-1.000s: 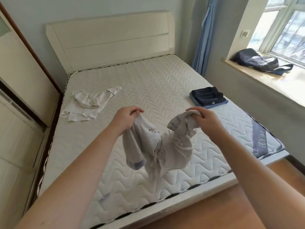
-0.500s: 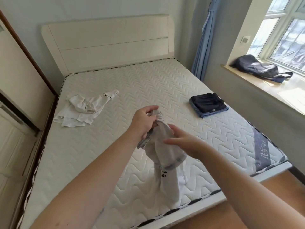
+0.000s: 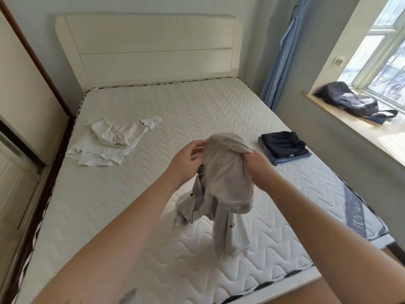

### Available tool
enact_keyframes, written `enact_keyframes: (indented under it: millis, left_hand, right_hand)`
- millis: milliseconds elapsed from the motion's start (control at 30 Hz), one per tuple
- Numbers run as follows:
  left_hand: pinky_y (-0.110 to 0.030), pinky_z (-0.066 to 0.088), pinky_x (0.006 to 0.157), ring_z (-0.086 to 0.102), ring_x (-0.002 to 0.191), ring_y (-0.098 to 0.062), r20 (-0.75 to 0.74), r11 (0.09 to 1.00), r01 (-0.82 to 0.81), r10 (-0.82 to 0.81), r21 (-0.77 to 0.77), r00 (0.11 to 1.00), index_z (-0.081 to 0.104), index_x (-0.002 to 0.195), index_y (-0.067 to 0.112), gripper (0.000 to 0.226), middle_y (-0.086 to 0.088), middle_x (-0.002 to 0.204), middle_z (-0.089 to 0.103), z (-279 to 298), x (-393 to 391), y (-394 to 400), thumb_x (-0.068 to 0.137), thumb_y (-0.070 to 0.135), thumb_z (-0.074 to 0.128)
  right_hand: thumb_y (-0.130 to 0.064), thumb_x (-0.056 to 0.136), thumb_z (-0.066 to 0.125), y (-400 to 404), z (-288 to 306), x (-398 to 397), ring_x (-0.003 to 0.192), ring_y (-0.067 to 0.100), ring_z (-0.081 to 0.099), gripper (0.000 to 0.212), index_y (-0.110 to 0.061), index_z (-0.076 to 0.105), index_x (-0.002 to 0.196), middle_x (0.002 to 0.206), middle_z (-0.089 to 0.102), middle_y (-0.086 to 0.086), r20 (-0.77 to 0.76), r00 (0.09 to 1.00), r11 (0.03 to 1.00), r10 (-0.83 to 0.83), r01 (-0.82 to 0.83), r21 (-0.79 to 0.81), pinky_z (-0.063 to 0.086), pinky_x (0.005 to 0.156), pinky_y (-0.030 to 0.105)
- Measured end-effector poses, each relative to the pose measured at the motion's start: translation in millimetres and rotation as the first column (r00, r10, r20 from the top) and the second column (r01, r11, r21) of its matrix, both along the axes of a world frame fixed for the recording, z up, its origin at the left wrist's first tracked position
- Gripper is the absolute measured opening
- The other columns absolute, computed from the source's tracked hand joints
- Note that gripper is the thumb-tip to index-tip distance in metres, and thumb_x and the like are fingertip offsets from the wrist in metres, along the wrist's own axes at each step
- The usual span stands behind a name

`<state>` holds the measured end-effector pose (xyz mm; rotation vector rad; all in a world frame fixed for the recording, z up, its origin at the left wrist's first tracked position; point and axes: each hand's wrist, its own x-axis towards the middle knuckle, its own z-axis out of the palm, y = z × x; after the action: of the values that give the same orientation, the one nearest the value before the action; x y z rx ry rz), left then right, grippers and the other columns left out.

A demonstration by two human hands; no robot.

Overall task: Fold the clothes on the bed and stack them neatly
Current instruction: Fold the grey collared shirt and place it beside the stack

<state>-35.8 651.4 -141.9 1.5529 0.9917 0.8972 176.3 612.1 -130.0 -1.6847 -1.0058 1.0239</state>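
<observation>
Fingers (image 3: 198,148) of both hands pinching grey shirt (image 3: 225,183) mid-mattress (image 3: 186,106); bed edges well apart, open quilting around.

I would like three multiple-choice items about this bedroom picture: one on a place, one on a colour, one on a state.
1. Where does the folded dark stack lie?
A. on the windowsill
B. on the mattress, near its window-side edge
C. on the floor

2. What colour is the crumpled garment lying on the wardrobe side of the mattress?
A. white
B. red
C. black

3. In what state is the grey shirt?
A. folded flat on the stack
B. spread flat on the mattress
C. bunched, held up by both hands

Answers:
1 B, it rests on the quilted surface close to the edge facing the window.
2 A, it is white with dark lettering.
3 C, the left hand and the right hand grip its top while the rest hangs to the mattress.
</observation>
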Motion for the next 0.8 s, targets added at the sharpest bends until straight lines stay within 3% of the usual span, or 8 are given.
enact_keyframes:
  millis: [167, 233, 333, 400, 467, 533, 633, 800]
  left_hand:
    - [-0.016, 0.038, 0.095, 0.050, 0.116, -0.002, -0.214, 0.984, -0.022, 0.060, 0.177, 0.975, 0.044, 0.139, 0.025, 0.051, 0.011, 0.132, 0.048, -33, 1, -8, 0.092, 0.031, 0.063]
    - [-0.016, 0.040, 0.089, 0.051, 0.106, -0.009, -0.208, 0.956, -0.116, 0.176, 0.271, 0.962, 0.049, 0.129, 0.019, 0.043, 0.003, 0.123, 0.049, -42, 6, -13, 0.089, 0.026, 0.064]
    - [-0.017, 0.040, 0.067, 0.051, 0.077, -0.010, -0.198, 0.889, -0.280, 0.367, 0.362, 0.909, 0.050, 0.094, 0.021, 0.012, 0.003, 0.089, 0.052, -59, 14, -24, 0.091, 0.027, 0.060]
    - [-0.017, 0.035, 0.060, 0.050, 0.068, -0.005, -0.304, 0.921, -0.214, 0.316, 0.325, 0.899, 0.049, 0.085, 0.024, 0.015, 0.008, 0.078, 0.053, -83, 21, -36, 0.095, 0.034, 0.055]
    - [-0.025, 0.043, 0.070, 0.060, 0.084, -0.011, -0.438, 0.981, -0.079, 0.152, 0.180, 0.886, 0.057, 0.099, 0.023, 0.019, 0.004, 0.094, 0.063, -111, 30, -46, 0.094, 0.041, 0.054]
    - [-0.033, 0.045, 0.094, 0.053, 0.122, -0.021, -0.577, 1.000, -0.021, 0.009, -0.014, 0.817, 0.044, 0.138, 0.020, 0.057, -0.002, 0.135, 0.053, -134, 41, -50, 0.090, 0.047, 0.060]
    - [-0.040, 0.036, 0.110, 0.036, 0.138, -0.027, -0.564, 0.983, -0.166, 0.093, -0.080, 0.821, 0.022, 0.153, 0.017, 0.092, -0.007, 0.154, 0.029, -148, 59, -42, 0.081, 0.044, 0.074]
    - [-0.040, 0.046, 0.094, 0.052, 0.119, -0.034, -0.611, 0.951, -0.308, 0.255, 0.019, 0.749, 0.065, 0.120, 0.018, 0.034, -0.012, 0.130, 0.053, -147, 76, -7, 0.090, 0.034, 0.064]
  right_hand:
    - [-0.039, 0.096, 0.058, 25, 29, 1, 0.086, 0.011, 0.064, 0.019, -0.024, 0.065, 0.086, 0.088, 0.069, -0.007, -0.254, 0.963, 0.995, -0.094, 0.098, 0.006, 0.047, 0.064, 0.024]
    - [-0.044, 0.093, 0.061, 31, 38, 3, 0.090, 0.014, 0.063, 0.019, -0.025, 0.063, 0.090, 0.096, 0.067, -0.004, -0.287, 0.951, 0.993, -0.112, 0.116, -0.005, 0.047, 0.066, 0.027]
    - [-0.044, 0.090, 0.065, 40, 49, 7, 0.098, 0.021, 0.064, 0.026, -0.020, 0.063, 0.101, 0.106, 0.067, 0.003, -0.353, 0.927, 0.991, -0.130, 0.136, -0.007, 0.052, 0.075, 0.032]
    - [-0.043, 0.090, 0.066, 46, 56, 9, 0.097, 0.021, 0.065, 0.026, -0.019, 0.063, 0.099, 0.103, 0.068, 0.003, -0.383, 0.914, 0.990, -0.131, 0.140, -0.003, 0.052, 0.073, 0.033]
    - [-0.042, 0.090, 0.067, 52, 63, 9, 0.093, 0.020, 0.067, 0.025, -0.018, 0.063, 0.096, 0.099, 0.070, 0.003, -0.418, 0.899, 0.990, -0.132, 0.141, -0.009, 0.053, 0.070, 0.032]
    - [-0.037, 0.090, 0.069, 57, 66, 10, 0.086, 0.019, 0.071, 0.023, -0.015, 0.065, 0.097, 0.094, 0.074, 0.003, -0.466, 0.879, 0.993, -0.103, 0.115, -0.003, 0.056, 0.066, 0.030]
    - [-0.030, 0.088, 0.072, 61, 69, 15, 0.075, 0.015, 0.075, 0.022, -0.010, 0.067, 0.097, 0.081, 0.077, 0.002, -0.566, 0.823, 0.998, -0.051, 0.069, 0.009, 0.058, 0.059, 0.027]
    - [-0.030, 0.088, 0.072, 77, 69, 43, 0.087, 0.021, 0.074, 0.030, -0.009, 0.067, 0.109, 0.101, 0.075, 0.008, -0.662, 0.748, 0.999, -0.053, 0.032, -0.043, 0.059, 0.067, 0.034]
